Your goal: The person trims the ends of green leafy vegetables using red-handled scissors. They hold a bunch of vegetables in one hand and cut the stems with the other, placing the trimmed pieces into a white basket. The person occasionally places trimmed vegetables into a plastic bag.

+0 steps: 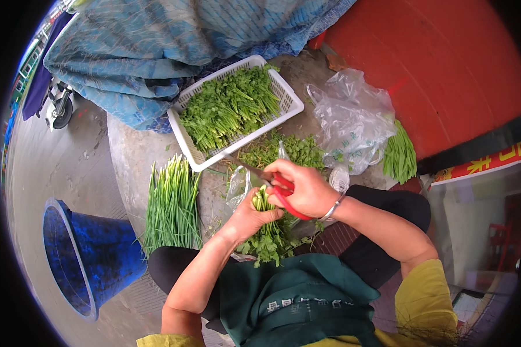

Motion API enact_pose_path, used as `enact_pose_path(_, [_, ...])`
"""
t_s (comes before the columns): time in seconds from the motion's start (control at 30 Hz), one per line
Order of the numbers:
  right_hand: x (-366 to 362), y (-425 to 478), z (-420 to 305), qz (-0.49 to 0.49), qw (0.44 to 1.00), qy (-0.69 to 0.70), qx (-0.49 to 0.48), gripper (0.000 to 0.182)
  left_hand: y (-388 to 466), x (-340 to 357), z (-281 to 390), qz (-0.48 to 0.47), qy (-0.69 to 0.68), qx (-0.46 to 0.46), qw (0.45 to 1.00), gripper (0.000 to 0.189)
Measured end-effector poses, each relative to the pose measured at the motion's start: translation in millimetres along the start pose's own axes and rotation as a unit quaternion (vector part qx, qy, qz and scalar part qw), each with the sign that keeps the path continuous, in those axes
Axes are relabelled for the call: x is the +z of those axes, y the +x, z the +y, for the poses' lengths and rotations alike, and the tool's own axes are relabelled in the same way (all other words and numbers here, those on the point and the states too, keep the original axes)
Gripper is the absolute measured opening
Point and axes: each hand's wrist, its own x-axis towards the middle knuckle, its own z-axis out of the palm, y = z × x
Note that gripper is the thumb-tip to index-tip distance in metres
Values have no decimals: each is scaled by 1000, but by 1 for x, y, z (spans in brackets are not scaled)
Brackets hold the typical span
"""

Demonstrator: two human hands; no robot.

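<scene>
My left hand [249, 217] grips a bunch of cilantro [271, 243], its stem ends pointing up and its leaves hanging over my apron. Red-handled scissors [286, 188] are in my right hand [308, 188], held just above the stem ends, blades towards the upper left. A white plastic basket [293, 100] beyond my hands holds trimmed-looking bunches of cilantro [234, 106]. Loose cilantro [301, 149] lies on the ground between basket and hands, beside a small clear plastic bag [239, 188]. To the left lies a pile of green garlic chives or scallions [172, 208].
A blue plastic bucket [108, 249] lies tipped at the left. Crumpled clear plastic bags [351, 121] and more leafy greens [399, 154] are at the right, near a red panel [434, 69]. Blue patterned cloth [147, 52] hangs behind the basket. A wheel [62, 112] stands far left.
</scene>
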Motion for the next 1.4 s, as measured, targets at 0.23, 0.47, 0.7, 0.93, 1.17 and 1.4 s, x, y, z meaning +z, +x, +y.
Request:
enact_pose_path(0.23, [21,6,9,-4,995,-71,-77,39,3,1,-17,-48,174,87,980,61])
enact_pose_path(0.47, [-54,18,-3,219,973,-68,-12,38,-1,-6,-1,-26,-86,-21,996,76])
enact_pose_path(0.7, [10,-4,18,-14,994,88,59,49,-6,5,31,69,-160,-160,972,62])
enact_pose_path(0.93, [25,-4,5,14,996,-77,39,50,-11,11,30,36,-223,-206,952,65])
enact_pose_path(1.17, [2,3,27,-25,967,209,144,44,-6,-14,7,-84,-238,-13,967,87])
enact_pose_path(1.4, [-4,5,25,5,980,183,72,41,-3,-13,12,-43,-205,27,977,92])
